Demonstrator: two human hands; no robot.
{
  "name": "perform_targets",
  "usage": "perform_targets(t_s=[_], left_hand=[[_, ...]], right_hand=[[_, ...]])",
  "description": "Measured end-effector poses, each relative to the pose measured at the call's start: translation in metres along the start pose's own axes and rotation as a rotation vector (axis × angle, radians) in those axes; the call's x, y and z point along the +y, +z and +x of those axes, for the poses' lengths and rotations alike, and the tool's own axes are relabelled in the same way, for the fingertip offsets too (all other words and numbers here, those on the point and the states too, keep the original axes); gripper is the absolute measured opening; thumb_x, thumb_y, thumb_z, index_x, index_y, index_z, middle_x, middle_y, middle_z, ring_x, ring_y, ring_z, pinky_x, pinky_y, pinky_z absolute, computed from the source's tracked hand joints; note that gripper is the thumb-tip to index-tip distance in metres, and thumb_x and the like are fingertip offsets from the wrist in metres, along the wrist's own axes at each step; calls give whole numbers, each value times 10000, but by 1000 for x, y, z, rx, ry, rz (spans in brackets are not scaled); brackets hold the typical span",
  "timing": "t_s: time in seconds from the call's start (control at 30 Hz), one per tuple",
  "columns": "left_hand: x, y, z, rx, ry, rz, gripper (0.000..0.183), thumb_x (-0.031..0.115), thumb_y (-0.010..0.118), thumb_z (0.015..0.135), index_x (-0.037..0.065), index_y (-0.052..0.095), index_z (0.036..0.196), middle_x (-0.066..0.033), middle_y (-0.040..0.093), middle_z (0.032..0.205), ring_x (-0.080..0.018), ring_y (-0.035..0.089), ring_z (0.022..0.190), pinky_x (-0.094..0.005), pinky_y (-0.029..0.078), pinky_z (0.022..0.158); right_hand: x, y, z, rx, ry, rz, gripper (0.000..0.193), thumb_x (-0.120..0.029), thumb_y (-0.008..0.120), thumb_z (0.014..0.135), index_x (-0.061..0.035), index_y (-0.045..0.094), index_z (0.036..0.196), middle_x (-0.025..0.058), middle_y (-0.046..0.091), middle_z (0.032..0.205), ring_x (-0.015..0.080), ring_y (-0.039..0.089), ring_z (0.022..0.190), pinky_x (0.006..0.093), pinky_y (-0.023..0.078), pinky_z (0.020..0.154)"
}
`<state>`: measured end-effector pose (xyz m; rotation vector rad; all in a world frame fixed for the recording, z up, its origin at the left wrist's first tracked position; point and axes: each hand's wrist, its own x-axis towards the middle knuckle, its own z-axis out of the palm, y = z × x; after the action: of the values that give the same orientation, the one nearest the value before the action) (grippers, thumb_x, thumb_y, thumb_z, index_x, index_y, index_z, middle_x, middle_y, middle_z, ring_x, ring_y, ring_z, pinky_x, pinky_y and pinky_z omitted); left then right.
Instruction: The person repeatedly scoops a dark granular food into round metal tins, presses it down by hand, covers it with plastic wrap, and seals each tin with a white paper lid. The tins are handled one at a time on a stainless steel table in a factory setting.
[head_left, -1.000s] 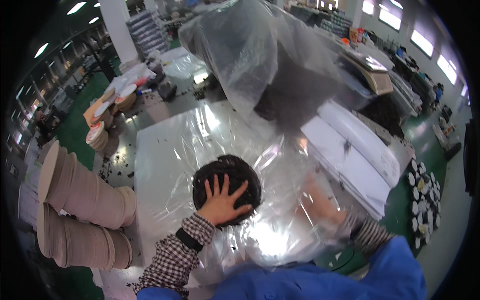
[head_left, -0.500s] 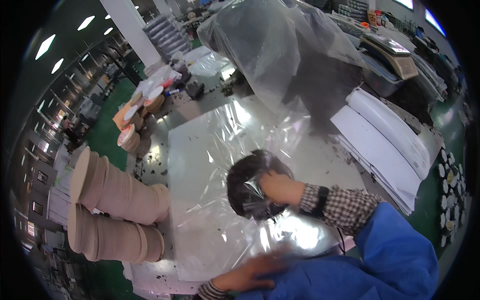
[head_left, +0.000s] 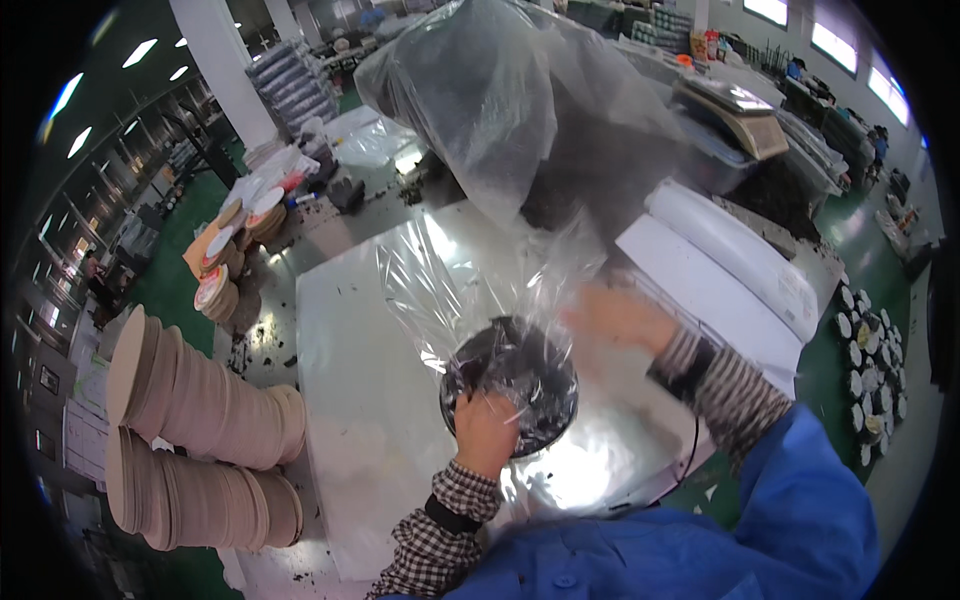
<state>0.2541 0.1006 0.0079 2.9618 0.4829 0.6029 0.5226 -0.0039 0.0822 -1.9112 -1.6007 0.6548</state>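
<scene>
A dark, round, disc-like mass (head_left: 545,425) lies on the pale board (head_left: 340,330) in front of me, its kind unclear. Crinkled clear plastic film (head_left: 415,290) covers much of it and stands up in loose folds on its far side. At the near left rim, my left hand (head_left: 487,432) is closed with curled fingers gathering the film against the mass. My right hand (head_left: 625,318) is above the board to the right of the film, blurred by motion, so its fingers cannot be made out.
Stacks of pinkish round discs (head_left: 210,400) stand at the left edge. Smaller round packs (head_left: 215,290) sit beyond them. A grey plastic sheet (head_left: 480,90) drapes over a dark heap at the back. White sheets (head_left: 700,280) lie at right; dark crumbs dot the table.
My left hand has come up from the near edge onto the film-covered mass. My right hand has left the mass and moved right. The film's far side now stands higher.
</scene>
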Motion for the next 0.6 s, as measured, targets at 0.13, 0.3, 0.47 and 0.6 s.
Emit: perform_targets(t_s=[0.13,0.3,0.47,0.6], left_hand=[[-21,0,-18,70,-25,-337,100,136,661,783,55,673,725,-110,659,786,-303,640,862,-464,453,815],[-109,-69,-11,-387,-382,-1172,436,115,699,859,-28,592,1256,-156,689,1100,-260,636,1092,-389,521,890],[-71,-17,8,118,-415,-1159,339,-6,686,847,-15,643,1184,-113,683,1142,-256,620,1129,-365,503,966],[-55,-27,23,-133,189,-655,222,34,577,919,24,678,1118,-104,690,1111,-248,644,1037,-384,505,929]], right_hand=[[-84,112,3,248,-545,-189,565,-438,564,948,48,569,1236,261,474,1386,363,498,1230,419,374,1083],[-49,133,-4,80,-437,-481,543,-453,601,917,47,614,1129,240,510,1345,369,470,1288,416,327,1133],[-65,107,3,-70,-106,175,685,-448,673,879,22,422,1310,177,477,1315,371,470,1287,457,411,1068],[-47,84,-7,144,19,1062,1111,-223,837,765,-90,42,1531,138,316,1474,282,449,1320,488,361,1118]])
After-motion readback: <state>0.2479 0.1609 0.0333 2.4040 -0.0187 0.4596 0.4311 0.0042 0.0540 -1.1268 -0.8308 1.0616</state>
